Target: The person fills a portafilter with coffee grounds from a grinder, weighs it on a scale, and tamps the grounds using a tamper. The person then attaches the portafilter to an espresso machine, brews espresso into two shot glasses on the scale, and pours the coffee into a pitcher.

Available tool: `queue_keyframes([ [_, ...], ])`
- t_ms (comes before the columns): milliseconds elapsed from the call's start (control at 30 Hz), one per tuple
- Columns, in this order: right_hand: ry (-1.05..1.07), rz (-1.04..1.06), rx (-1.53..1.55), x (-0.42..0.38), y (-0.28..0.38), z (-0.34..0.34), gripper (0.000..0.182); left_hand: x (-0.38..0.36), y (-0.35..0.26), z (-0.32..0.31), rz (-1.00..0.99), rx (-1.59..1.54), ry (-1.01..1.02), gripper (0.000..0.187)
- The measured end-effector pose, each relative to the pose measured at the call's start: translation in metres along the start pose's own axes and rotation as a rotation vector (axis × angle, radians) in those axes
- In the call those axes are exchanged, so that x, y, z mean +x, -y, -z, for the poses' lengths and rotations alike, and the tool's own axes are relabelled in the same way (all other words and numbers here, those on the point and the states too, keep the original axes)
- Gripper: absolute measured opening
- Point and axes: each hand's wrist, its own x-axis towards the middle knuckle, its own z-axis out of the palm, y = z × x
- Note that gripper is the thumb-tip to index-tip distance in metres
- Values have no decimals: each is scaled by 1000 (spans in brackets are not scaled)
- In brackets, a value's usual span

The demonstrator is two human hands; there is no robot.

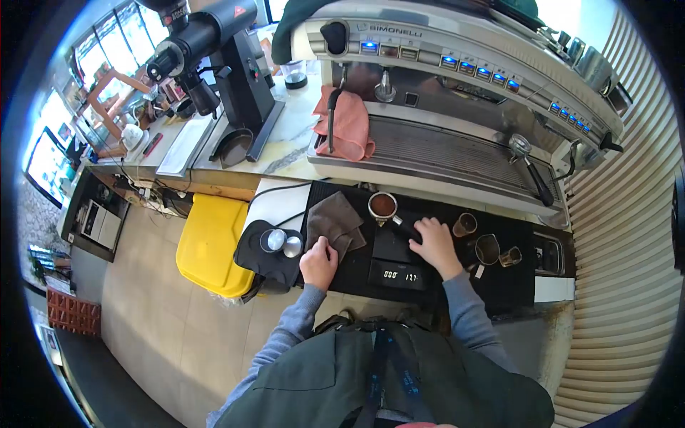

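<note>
Gripping the black handle of a steel portafilter (384,206) filled with brown grounds, the right hand (433,246) steadies it over a black digital scale (398,274) at the bench's front edge, while the left hand (318,262) pins a brown folded cloth (334,222); beyond, a silver espresso machine (457,85).

Soft, matt brown cloth (334,225) under left hand (318,262). Polished metal portafilter (383,206), rough dark grounds inside, matt black handle in right hand (433,245). At twelve o'clock, glossy steel espresso machine (457,85); pink cloth (347,123) draped. Shiny metal tampers (282,242) at nine o'clock.
</note>
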Motion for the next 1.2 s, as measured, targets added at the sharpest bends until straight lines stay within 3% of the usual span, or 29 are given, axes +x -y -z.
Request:
queue_keyframes([
  [200, -91, -118, 185, -9, -6, -31, 41, 0, -1, 2, 32, -3, 9, 9],
  [267, -83, -143, 370, -21, -17, -27, 40, 0, -2, 5, 85, 1, 36, 9],
  [300, -56, -166, 514, -27, -13, 2, 40, 0, -3, 4, 103, -52, 17, 9],
  [333, -159, -92, 589, -36, -19, 19, 35, 1, -9, 10, 115, -38, 35, 10],
  [400, -27, -225, 780, -58, -39, 64, 27, -1, -9, 7, 110, -23, 14, 9],
  [500, -115, -360, 858, -98, -70, 136, 25, -3, -6, 2, 106, 35, 26, 8],
  [633, -327, -555, 564, -159, -140, 192, 19, -3, -10, 2, 110, 62, 28, 9],
  [667, -416, -529, 373, -175, -168, 194, 18, -4, -9, 1, 99, 66, 17, 9],
  [733, -453, -795, 275, -192, -188, 220, 30, -4, -10, 0, 105, 83, 17, 9],
  [800, -589, -784, 47, -206, -219, 226, 24, -3, -12, -1, 106, 87, 2, 9],
  [833, -561, -906, 5, -206, -229, 234, 28, -3, -13, -1, 112, 74, 6, 9],
  [1067, -585, -1044, 132, -178, -368, 219, 32, -5, -19, -1, 87, 120, -47, 11],
  [1200, -668, -902, 28, -143, -431, 191, 35, -5, -23, 2, 145, 152, -4, 11],
])
